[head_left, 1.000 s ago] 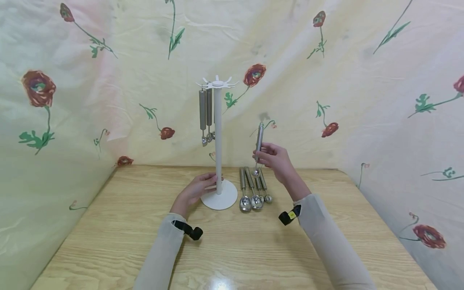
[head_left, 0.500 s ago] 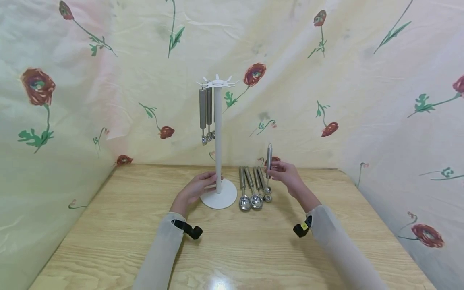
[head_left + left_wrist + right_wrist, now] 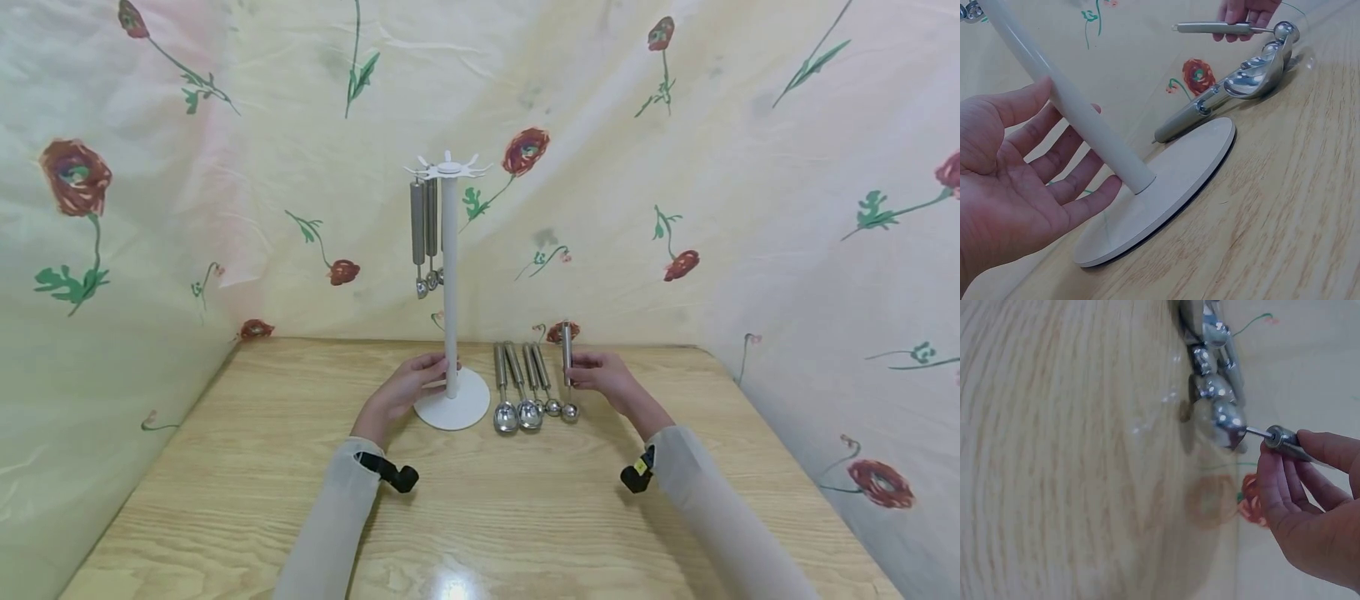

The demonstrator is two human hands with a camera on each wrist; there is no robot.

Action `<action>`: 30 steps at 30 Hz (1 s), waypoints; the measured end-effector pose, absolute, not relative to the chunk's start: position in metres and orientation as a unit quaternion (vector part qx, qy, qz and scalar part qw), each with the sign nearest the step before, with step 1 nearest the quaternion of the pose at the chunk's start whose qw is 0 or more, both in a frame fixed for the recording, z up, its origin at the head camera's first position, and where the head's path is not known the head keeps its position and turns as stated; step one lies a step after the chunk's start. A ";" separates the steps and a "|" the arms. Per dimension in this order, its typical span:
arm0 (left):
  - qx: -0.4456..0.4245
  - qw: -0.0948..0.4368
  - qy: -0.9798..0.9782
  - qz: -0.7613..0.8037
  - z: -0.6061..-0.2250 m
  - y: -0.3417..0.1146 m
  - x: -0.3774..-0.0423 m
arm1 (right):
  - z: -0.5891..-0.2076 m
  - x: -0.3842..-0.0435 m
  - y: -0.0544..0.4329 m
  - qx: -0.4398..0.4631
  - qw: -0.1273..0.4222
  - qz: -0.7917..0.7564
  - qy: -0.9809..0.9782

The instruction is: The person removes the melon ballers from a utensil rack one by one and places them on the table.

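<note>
My left hand holds the white pole of an upright utensil stand low down, thumb on the near side and fingers behind it in the left wrist view. Its round base rests on the table. My right hand pinches the steel handle of a melon baller between thumb and fingers. The handle points up and the round bowl hangs low, close over the wood. Just left of it lie two larger scoops and two smaller ballers, side by side.
Several small steel utensils hang from the left and rear of the stand's hooked top. Flower-printed cloth rises behind the wooden table and on both sides. Each sleeve carries a black wrist camera.
My right hand has moved down and to the right with the melon baller, from above the row of utensils to its right end. The left hand stays at the pole.
</note>
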State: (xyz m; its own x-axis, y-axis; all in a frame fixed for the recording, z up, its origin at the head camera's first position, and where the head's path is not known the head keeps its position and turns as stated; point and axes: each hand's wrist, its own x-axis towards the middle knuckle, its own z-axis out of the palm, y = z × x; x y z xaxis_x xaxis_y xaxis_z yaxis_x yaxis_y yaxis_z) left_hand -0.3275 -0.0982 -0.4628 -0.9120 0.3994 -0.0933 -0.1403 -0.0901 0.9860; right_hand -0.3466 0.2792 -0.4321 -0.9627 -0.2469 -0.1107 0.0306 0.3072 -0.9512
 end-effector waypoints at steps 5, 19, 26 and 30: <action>0.099 0.185 0.645 0.735 -0.462 -0.098 -0.327 | -0.441 -0.353 0.283 -0.061 0.132 -0.610 0.779; 0.100 0.182 0.647 0.733 -0.463 -0.098 -0.328 | -0.457 -0.362 0.284 -0.036 0.170 -0.628 0.759; 0.101 0.176 0.651 0.732 -0.465 -0.097 -0.328 | -0.456 -0.363 0.278 -0.012 0.157 -0.617 0.771; 0.101 0.173 0.652 0.731 -0.465 -0.097 -0.327 | -0.453 -0.364 0.274 0.003 0.152 -0.605 0.782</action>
State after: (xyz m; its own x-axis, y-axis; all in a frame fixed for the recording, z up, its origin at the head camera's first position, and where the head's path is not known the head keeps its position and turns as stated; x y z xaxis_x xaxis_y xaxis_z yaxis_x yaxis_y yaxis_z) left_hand -0.3274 -0.0973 -0.4649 -0.9197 0.3847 -0.0790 -0.1224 -0.0896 0.9884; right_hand -0.3636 0.2739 -0.4533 -0.9537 -0.1785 -0.2420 0.1893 0.2689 -0.9444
